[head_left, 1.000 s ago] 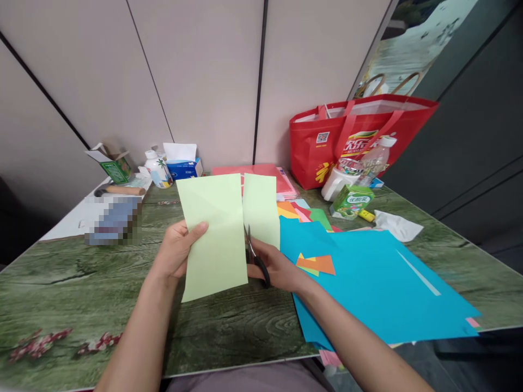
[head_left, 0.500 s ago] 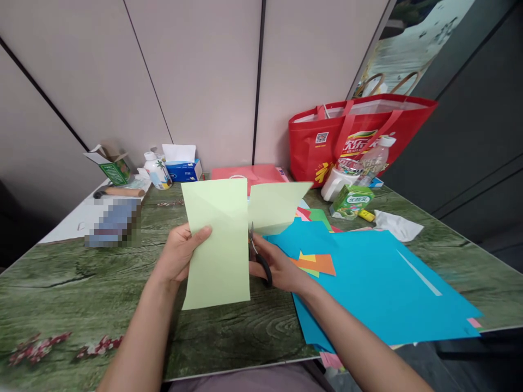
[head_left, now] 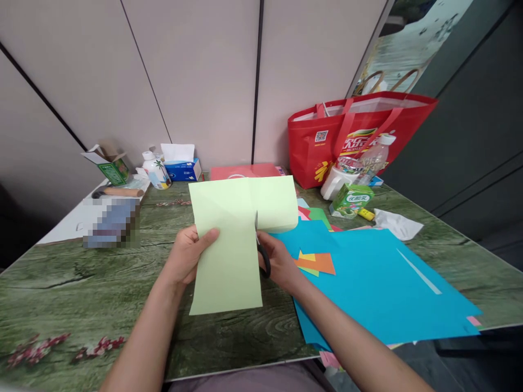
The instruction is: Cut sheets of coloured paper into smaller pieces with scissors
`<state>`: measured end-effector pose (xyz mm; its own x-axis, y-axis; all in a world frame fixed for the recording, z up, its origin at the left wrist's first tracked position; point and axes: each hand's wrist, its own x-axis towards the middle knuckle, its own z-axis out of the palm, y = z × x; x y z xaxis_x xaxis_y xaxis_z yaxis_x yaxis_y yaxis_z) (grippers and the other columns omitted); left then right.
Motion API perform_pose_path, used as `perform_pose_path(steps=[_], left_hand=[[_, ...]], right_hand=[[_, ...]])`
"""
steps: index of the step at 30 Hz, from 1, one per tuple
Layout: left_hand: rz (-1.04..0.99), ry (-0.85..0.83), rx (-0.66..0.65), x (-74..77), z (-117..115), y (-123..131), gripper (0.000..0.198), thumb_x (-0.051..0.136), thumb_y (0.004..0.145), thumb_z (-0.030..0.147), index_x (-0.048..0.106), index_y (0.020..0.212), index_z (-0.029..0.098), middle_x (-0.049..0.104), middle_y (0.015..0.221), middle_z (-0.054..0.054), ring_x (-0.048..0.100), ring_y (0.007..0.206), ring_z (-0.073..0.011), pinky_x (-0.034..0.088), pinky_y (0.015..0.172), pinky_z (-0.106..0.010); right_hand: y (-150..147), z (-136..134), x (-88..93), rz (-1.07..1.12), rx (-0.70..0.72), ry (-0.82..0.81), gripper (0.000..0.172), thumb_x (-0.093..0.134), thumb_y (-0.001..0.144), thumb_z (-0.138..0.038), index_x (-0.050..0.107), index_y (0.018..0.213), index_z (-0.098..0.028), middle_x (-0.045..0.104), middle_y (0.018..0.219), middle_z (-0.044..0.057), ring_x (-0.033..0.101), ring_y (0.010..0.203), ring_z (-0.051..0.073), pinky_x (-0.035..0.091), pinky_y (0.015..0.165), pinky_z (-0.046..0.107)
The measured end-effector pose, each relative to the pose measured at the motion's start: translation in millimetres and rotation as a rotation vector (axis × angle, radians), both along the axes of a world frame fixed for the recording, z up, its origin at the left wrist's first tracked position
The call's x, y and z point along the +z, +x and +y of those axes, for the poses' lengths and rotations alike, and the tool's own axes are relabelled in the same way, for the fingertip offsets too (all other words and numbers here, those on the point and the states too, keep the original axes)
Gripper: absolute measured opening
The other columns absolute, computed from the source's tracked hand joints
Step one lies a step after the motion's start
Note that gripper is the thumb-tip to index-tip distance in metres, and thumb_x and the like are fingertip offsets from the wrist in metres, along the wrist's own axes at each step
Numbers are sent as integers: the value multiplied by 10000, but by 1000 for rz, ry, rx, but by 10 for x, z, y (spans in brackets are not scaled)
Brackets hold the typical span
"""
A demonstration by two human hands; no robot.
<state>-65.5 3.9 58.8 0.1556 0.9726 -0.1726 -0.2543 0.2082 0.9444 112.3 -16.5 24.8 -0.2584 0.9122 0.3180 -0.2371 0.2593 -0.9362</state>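
Note:
My left hand [head_left: 188,251] pinches the left edge of a pale green sheet of paper [head_left: 226,261], thumb on the front and fingers behind. The sheet is held up above the table and is cut partway up from the bottom. Its right-hand part curls back at the upper right. In my right hand [head_left: 278,258] is a pair of scissors with black handles [head_left: 265,261], the blades at the top of the cut. My right fingers are partly hidden behind the handles and paper.
Blue paper sheets [head_left: 368,288] with orange and yellow scraps [head_left: 322,263] lie to the right. Behind them stand a green drink carton [head_left: 352,201], a white mug [head_left: 335,182], a clear bottle [head_left: 375,158] and a red bag [head_left: 310,141]. A tissue box [head_left: 182,170] and a hammer [head_left: 122,191] are at back left.
The green sheet and my left hand have shifted slightly right. The scissors' blades sit a little higher on the sheet, and the right-hand part now curls over differently.

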Motion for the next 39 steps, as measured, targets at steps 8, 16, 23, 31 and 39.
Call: perform_pose_path(steps=[8,16,23,31,39], left_hand=[[-13,26,16,-5,-24,36,276,748,589,285,660,799,129,719,705,-72,655,531,-190,543,494,-285],[-4,28,28,-9,-17,45,280,739,599,289,658,825,144,723,746,-76,661,555,-200,538,505,-296],[3,19,41,14,-28,54,295,745,584,296,659,821,143,722,747,-80,656,548,-196,529,496,-293],[-22,17,25,12,-28,53,279,736,606,279,650,840,154,723,753,-62,656,562,-185,530,503,-280],[-18,24,20,15,-27,61,294,738,600,289,649,845,153,723,757,-65,659,563,-197,532,507,-291]], right_hand=[[0,-27,42,11,-36,-18,305,673,707,-348,607,958,-188,678,898,32,610,892,203,508,716,296],[0,-17,18,16,-33,-23,341,694,676,-371,602,951,-191,675,879,44,620,827,200,505,679,297],[2,-11,-7,-8,-69,-47,289,711,650,-344,582,851,-181,627,735,9,571,657,144,472,588,250],[12,8,-34,-23,-81,-33,274,726,612,-272,539,792,-184,583,701,0,530,635,140,439,578,249],[25,6,-31,-60,-71,-25,298,734,604,-279,548,813,-178,579,728,4,523,646,135,450,588,246]])
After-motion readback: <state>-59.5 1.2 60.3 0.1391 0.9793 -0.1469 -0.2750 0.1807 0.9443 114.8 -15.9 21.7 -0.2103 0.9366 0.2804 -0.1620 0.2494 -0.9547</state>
